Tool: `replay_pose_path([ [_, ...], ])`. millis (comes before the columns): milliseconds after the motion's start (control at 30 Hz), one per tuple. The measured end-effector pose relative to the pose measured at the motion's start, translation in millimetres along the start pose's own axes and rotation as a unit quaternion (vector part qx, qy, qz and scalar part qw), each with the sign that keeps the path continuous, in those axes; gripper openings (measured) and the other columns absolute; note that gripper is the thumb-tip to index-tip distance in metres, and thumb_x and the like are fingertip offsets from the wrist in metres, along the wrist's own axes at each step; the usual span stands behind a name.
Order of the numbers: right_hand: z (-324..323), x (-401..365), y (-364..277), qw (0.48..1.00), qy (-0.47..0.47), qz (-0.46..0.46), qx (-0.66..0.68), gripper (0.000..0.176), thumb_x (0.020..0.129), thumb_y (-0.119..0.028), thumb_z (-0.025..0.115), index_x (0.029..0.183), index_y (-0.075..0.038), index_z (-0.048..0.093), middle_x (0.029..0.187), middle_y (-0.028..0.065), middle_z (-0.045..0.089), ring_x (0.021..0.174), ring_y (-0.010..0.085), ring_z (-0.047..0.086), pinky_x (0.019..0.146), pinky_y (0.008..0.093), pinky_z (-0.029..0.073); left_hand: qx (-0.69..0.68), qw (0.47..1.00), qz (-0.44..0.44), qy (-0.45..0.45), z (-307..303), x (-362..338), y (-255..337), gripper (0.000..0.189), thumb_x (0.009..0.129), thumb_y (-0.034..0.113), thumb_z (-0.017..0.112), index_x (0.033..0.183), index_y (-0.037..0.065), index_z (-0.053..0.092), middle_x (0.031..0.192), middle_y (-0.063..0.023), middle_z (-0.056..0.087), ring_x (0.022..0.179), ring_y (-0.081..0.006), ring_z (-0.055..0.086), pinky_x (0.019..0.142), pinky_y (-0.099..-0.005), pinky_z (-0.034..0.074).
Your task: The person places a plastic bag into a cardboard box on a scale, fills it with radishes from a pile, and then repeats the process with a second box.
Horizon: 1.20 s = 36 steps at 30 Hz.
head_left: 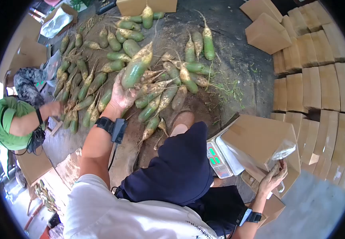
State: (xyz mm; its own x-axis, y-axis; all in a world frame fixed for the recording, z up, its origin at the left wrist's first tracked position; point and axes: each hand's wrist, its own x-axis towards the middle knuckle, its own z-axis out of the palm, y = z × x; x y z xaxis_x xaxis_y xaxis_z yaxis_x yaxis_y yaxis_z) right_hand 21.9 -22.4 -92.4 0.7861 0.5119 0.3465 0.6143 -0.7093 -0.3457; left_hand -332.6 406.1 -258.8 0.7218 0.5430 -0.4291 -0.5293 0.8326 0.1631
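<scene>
My left hand (pixel 121 95) is raised over the pile, its fingers wrapped round the lower end of a large green radish (pixel 137 67). The radish tilts, its soil-stained root end pointing up and away. More green radishes (pixel 96 83) lie in a heap below and around that hand. On my other side, my right hand (pixel 272 179) is closed at the edge of an open cardboard box (pixel 256 137). A clear plastic bag (pixel 284 150) sticks up just beyond its fingertips. The box rests on a digital scale (pixel 220 159) with green lit displays. What lies inside the box is hidden.
Stacked cardboard boxes (pixel 327 87) line the right side. Another person in a green sleeve (pixel 13 121) reaches into the radishes from the left. A box with a plastic liner (pixel 57 22) stands at the back left, and loose leaves (pixel 230 89) litter the dark ground sheet.
</scene>
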Motion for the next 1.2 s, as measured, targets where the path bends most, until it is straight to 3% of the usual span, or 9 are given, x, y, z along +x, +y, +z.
replay_pose_path([
  [100,-17,5,-23,0.994,0.051,-0.051,-0.078,0.033,0.093,-0.009,0.052,0.125,0.0,0.049,0.121,0.0157,0.054,0.114,0.0304,0.048,0.1,0.0417,0.036,0.059,0.998,-0.02,-0.009,24,13,-5,0.056,0.091,0.037,0.053,0.134,0.004,0.037,0.116,-0.0181,0.054,0.081,-0.018,0.059,0.046,-0.0203,0.05],
  [167,-24,14,-42,0.989,0.068,-0.115,-0.067,0.032,0.089,-0.006,0.056,0.12,-0.002,0.052,0.12,0.0142,0.055,0.116,0.0301,0.046,0.101,0.0432,0.034,0.204,0.977,0.05,0.037,51,15,-16,0.048,0.09,0.019,0.056,0.134,0.009,0.04,0.12,-0.0147,0.053,0.096,-0.0238,0.059,0.069,-0.0316,0.056],
  [400,10,70,-169,0.945,-0.091,-0.314,-0.009,0.047,0.068,-0.001,0.066,0.113,-0.008,0.057,0.118,0.0122,0.056,0.115,0.0351,0.048,0.098,0.0453,0.037,0.449,0.885,0.052,-0.113,138,43,-49,0.071,0.071,-0.008,0.069,0.134,0.011,0.042,0.13,-0.0049,0.047,0.117,-0.0161,0.048,0.096,-0.031,0.044],
  [633,89,157,-210,0.874,-0.012,-0.479,-0.081,0.049,0.071,-0.013,0.062,0.119,-0.011,0.058,0.121,0.0118,0.055,0.113,0.0286,0.052,0.101,0.039,0.038,0.547,0.799,0.091,-0.232,198,92,-102,0.073,0.068,-0.005,0.076,0.131,0.009,0.043,0.126,-0.0032,0.047,0.116,-0.014,0.047,0.097,-0.0301,0.042],
  [767,68,188,-200,0.885,-0.092,-0.439,-0.128,0.071,0.057,-0.02,0.08,0.123,-0.015,0.055,0.108,0.0091,0.056,0.105,0.0285,0.054,0.09,0.0436,0.045,0.311,0.919,0.017,-0.242,223,95,-133,0.057,0.083,0.013,0.068,0.132,0.006,0.041,0.129,-0.0059,0.045,0.115,-0.0177,0.049,0.096,-0.0298,0.044],
  [933,51,204,-183,0.917,-0.086,-0.385,-0.064,0.069,0.06,-0.021,0.079,0.122,-0.014,0.049,0.106,0.0131,0.056,0.096,0.0347,0.058,0.078,0.0446,0.052,0.27,0.933,0.136,-0.194,273,96,-175,0.052,0.099,0.044,0.037,0.127,0.002,0.05,0.095,-0.0029,0.062,0.072,-0.007,0.052,0.064,-0.0236,0.047],
  [1000,39,209,-178,0.93,-0.061,-0.357,-0.066,0.069,0.06,-0.023,0.079,0.122,-0.016,0.049,0.104,0.0134,0.056,0.096,0.0351,0.059,0.077,0.0443,0.052,0.284,0.905,0.148,-0.279,246,134,-168,0.049,0.099,0.041,0.041,0.128,0.002,0.049,0.096,-0.0035,0.062,0.072,-0.0064,0.052,0.064,-0.0228,0.046],
  [1100,17,218,-159,0.953,-0.019,-0.296,-0.063,0.054,0.065,-0.026,0.077,0.113,-0.018,0.053,0.101,0.0095,0.058,0.094,0.031,0.061,0.075,0.0444,0.053,0.477,0.848,0.18,-0.144,250,165,-180,0.044,0.098,0.026,0.049,0.132,-0.001,0.044,0.11,-0.0109,0.062,0.085,-0.0111,0.058,0.076,-0.0253,0.049],
  [1200,-35,222,-131,0.957,-0.018,-0.275,-0.088,0.056,0.064,-0.02,0.077,0.111,-0.009,0.05,0.097,0.015,0.059,0.092,0.0356,0.061,0.077,0.0446,0.051,0.757,0.601,0.167,-0.196,198,200,-184,0.062,0.081,-0.004,0.057,0.139,0.012,0.042,0.126,-0.0204,0.056,0.116,-0.0242,0.054,0.098,-0.0339,0.042],
])
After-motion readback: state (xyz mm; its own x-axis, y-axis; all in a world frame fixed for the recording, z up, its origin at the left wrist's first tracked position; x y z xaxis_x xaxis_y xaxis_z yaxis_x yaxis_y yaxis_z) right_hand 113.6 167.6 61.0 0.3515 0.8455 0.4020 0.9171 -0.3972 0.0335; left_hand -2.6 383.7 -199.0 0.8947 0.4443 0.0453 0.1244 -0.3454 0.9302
